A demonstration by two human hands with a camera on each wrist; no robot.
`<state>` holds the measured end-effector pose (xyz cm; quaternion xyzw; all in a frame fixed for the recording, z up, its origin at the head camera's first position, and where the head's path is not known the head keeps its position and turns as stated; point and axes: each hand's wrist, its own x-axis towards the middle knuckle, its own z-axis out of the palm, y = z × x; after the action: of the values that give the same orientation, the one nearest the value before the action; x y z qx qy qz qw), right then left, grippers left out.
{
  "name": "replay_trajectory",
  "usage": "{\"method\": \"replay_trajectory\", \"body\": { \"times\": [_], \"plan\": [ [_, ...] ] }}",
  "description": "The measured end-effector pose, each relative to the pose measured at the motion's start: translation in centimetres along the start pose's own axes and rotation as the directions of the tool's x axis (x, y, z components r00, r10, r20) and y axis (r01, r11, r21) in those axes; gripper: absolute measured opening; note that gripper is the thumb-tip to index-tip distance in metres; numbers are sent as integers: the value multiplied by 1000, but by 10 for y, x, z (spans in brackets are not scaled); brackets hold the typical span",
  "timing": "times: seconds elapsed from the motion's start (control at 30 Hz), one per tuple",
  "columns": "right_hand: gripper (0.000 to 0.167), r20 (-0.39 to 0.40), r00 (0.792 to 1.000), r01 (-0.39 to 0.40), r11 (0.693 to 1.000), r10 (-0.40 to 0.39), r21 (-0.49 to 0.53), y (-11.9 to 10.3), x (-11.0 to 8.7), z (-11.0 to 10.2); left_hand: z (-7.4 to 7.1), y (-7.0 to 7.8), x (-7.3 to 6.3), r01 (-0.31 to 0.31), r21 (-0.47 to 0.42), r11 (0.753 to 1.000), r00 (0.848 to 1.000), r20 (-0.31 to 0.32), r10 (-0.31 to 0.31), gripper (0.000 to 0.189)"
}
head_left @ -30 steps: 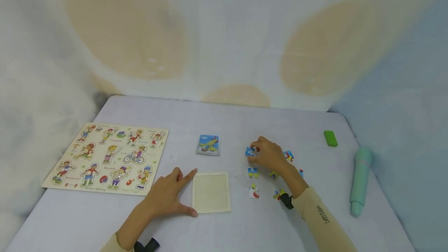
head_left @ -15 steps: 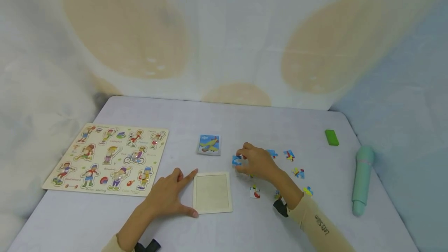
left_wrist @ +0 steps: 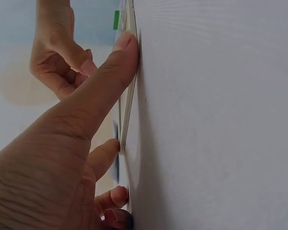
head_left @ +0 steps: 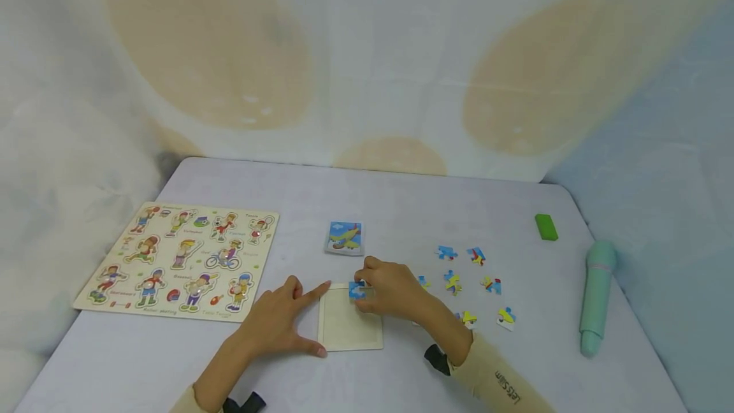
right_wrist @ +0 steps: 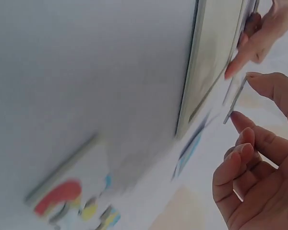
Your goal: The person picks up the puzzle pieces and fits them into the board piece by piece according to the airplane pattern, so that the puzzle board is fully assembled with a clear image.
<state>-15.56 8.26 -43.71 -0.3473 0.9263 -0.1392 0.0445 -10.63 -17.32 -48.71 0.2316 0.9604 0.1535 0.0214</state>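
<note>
My right hand [head_left: 398,292] pinches a blue-and-white jigsaw piece [head_left: 357,290] between thumb and index finger, over the upper part of a square pale wooden tray [head_left: 348,335]. In the right wrist view the piece [right_wrist: 235,100] shows edge-on, apart from the tray [right_wrist: 209,57]. My left hand [head_left: 275,320] spreads its thumb and index finger along the tray's left side, fingertips at the edge. Right of the tray lie several loose jigsaw pieces [head_left: 452,282] in blue, yellow and red; the right forearm partly hides some.
Behind the tray lies a small airplane picture [head_left: 344,238]. A large board of sports figures [head_left: 195,253] covers the table's left. At the right are a green block [head_left: 546,227] and a mint-green cylinder [head_left: 597,298]. Fabric walls enclose the back and sides.
My right hand has carried the blue jigsaw piece leftward and toward me, from among the loose pieces to above the tray. The left hand has stayed at the tray's edge.
</note>
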Motion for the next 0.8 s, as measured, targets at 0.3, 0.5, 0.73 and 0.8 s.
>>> {"method": "replay_trajectory", "body": {
  "times": [0.3,0.5,0.73,0.8],
  "plan": [
    [39,55,998,5,999,-3,-36,-19,12,15,-1,2,2,16,-39,999,1000,14,-16,102],
    [38,49,999,16,997,-12,-78,-25,17,23,0,4,3,24,-33,999,999,25,-23,101],
    [38,39,999,19,994,-15,-104,-28,20,30,-2,7,3,35,-36,999,999,25,-35,102],
    [39,29,999,16,995,-14,-100,-29,21,31,-2,8,3,32,-36,999,999,17,-31,103]
  ]
}}
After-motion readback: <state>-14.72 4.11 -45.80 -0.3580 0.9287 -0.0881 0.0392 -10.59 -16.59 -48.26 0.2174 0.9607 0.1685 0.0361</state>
